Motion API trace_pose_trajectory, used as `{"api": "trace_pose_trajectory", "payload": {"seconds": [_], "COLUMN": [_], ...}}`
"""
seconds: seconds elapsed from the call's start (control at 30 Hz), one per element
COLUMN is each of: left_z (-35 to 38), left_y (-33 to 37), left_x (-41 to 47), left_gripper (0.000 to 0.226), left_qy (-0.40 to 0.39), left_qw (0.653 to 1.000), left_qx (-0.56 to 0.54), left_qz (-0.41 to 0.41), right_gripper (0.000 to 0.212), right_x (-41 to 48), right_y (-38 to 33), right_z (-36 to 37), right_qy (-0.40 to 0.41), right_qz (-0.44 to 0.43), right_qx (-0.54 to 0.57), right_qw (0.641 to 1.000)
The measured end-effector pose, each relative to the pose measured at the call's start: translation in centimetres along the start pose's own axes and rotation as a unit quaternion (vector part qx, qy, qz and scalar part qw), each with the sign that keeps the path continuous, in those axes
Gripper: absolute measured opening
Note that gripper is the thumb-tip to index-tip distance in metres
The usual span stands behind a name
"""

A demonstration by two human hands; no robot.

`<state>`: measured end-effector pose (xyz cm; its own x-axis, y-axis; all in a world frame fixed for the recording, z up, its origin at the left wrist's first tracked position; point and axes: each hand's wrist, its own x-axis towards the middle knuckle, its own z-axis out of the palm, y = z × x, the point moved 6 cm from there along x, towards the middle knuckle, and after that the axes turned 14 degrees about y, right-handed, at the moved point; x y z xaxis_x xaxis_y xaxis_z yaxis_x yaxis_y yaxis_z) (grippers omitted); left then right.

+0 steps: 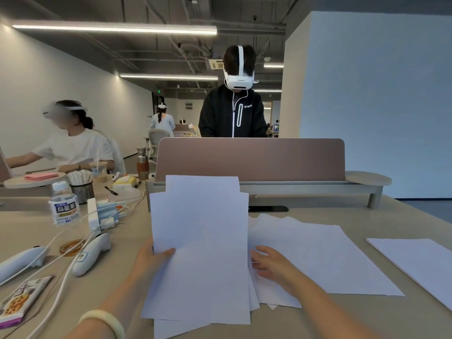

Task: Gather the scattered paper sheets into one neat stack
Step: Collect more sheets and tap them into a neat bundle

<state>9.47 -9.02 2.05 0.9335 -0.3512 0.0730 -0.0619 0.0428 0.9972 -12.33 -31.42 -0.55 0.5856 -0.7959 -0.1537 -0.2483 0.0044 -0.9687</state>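
Note:
A loose bundle of white paper sheets is lifted off the table in front of me, its edges uneven. My left hand grips the bundle's left edge, thumb on top. My right hand lies with fingers spread on several overlapping sheets that lie flat on the table to the right. One more sheet lies apart at the far right edge. More sheets stick out under the held bundle near the front edge.
To the left are two white controllers, cables, a tea bottle, a snack packet and a pen cup. A brown divider screen on a shelf closes off the back. People work behind and to the left.

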Motion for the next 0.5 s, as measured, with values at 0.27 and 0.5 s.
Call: {"api": "trace_pose_trajectory", "payload": {"seconds": [0.27,0.5], "left_z": [-2.4,-1.8], "left_y": [3.5,5.6], "left_x": [-0.6,-1.1], "left_gripper": [0.054,0.045], "left_qy": [-0.020,-0.036], "left_qw": [0.999,0.995], "left_qx": [-0.021,-0.049], "left_qz": [0.043,0.078], "right_gripper": [0.082,0.040], "right_x": [-0.6,-1.9], "right_y": [-2.8,-7.5], "right_z": [3.1,4.2], "right_qy": [-0.037,0.009], "right_qz": [-0.039,-0.126], "right_qx": [-0.004,0.060], "right_qw": [0.999,0.990]}}
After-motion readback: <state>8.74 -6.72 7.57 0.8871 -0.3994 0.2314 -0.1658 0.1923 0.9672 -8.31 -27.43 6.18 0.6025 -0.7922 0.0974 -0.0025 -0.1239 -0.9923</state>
